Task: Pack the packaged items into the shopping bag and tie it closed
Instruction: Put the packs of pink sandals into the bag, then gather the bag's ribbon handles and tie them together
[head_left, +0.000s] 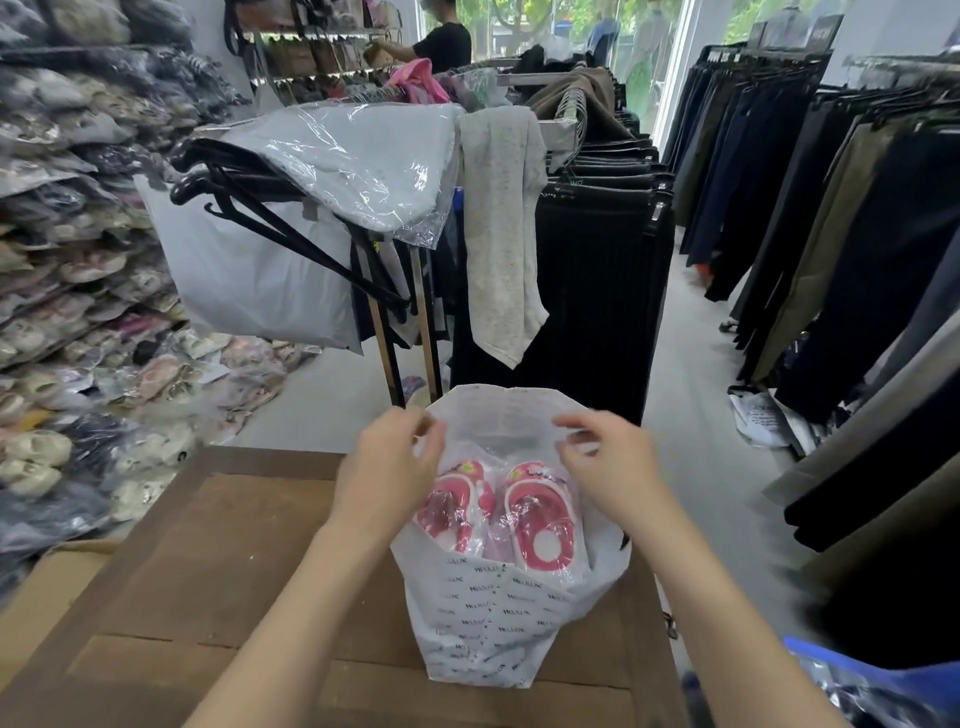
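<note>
A white printed plastic shopping bag (498, 629) stands open on the brown table (218, 561). Inside it lies a clear packet with a pair of pink and white slippers (501, 506). My left hand (389, 467) pinches the bag's upper rim on the left. On the right, my right hand (608, 462) has its fingers curled at the far flap of the rim; the grip is blurred. The bag's far flap stands up between the two hands.
Shelves of packaged slippers (78, 312) fill the left. A rack with hangers, a wrapped grey garment (358, 161) and black trousers (587, 291) stands just beyond the table. More trousers (857, 260) hang on the right. A person (441, 36) stands at the back.
</note>
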